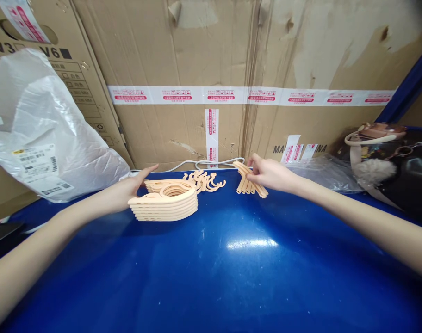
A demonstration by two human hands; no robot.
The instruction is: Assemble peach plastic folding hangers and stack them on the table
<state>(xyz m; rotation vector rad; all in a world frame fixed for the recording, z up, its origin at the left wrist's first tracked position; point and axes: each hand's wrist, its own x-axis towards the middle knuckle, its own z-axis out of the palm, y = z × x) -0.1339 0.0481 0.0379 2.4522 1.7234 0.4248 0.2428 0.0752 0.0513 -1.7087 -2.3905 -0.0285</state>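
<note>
My left hand (126,194) is against the left end of a neat stack of peach plastic hanger arms (164,206), one finger stretched out above it. Its other fingers are partly hidden behind the stack. Just right of the stack lies a loose heap of peach hanger hooks (204,180). My right hand (264,172) pinches at a small bunch of slim peach hanger pieces (245,182), which fan out on the blue table (211,268) near its back edge. How many of these pieces the fingers hold is hidden.
Big cardboard boxes (197,51) wall off the back. A white plastic mailing bag (51,134) leans at the left. A white cable (183,164) runs behind the hooks. Clear plastic wrap (322,173) and a dark bag (405,166) lie at the right.
</note>
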